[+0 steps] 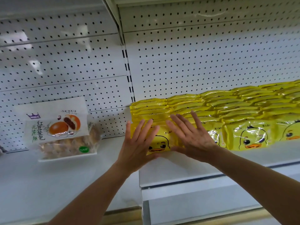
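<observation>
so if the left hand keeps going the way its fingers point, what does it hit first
Most likely the front duck pack: the left hand seems to lie flat against its left edge. Behind it come the other yellow packs, then the perforated back wall; depth is unclear.

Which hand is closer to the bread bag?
Left. The left hand rests on the duck pack, to the right of the bread bag; the right hand rests farther right on the same pack.
</observation>
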A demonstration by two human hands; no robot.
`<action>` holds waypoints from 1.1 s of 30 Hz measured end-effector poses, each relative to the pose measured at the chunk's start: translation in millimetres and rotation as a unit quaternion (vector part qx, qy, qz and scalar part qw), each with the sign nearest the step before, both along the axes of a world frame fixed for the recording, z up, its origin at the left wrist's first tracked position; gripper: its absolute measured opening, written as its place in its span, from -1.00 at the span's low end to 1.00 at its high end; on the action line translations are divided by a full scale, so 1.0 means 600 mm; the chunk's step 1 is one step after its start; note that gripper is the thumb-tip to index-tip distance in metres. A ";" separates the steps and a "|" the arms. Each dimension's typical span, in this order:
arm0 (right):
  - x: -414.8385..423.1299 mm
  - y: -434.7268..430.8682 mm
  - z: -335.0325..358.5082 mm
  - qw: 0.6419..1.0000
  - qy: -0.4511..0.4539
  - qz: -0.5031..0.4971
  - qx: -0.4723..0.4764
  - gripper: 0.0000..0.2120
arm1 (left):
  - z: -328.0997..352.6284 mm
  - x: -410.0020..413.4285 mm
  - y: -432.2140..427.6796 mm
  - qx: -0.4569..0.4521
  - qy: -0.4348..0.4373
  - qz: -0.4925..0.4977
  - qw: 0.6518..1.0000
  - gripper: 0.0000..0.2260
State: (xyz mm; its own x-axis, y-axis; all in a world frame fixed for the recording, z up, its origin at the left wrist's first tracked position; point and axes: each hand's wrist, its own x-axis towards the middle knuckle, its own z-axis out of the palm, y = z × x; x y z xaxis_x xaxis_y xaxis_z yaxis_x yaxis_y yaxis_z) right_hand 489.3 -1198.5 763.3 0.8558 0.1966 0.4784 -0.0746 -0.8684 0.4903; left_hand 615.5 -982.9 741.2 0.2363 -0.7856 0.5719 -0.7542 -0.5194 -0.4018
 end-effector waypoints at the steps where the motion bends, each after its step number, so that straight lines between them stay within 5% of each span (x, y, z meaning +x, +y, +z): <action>1: -0.015 -0.012 0.000 1.000 -0.003 -0.001 0.000 -0.15 | 0.003 -0.007 -0.007 0.007 0.001 0.000 1.000 -0.20; 12: -0.038 -0.106 -0.024 0.996 0.013 -0.031 -0.084 -0.16 | 0.006 0.013 -0.059 0.078 -0.111 -0.079 0.988 -0.29; 21: -0.013 -0.123 -0.042 0.992 -0.034 -0.010 -0.123 -0.21 | 0.004 0.019 -0.064 0.074 -0.108 -0.081 0.988 -0.32; 33: -0.119 -0.140 -0.016 0.999 -0.018 -0.040 0.005 -0.25 | 0.024 -0.055 -0.122 0.055 -0.033 -0.104 0.993 -0.33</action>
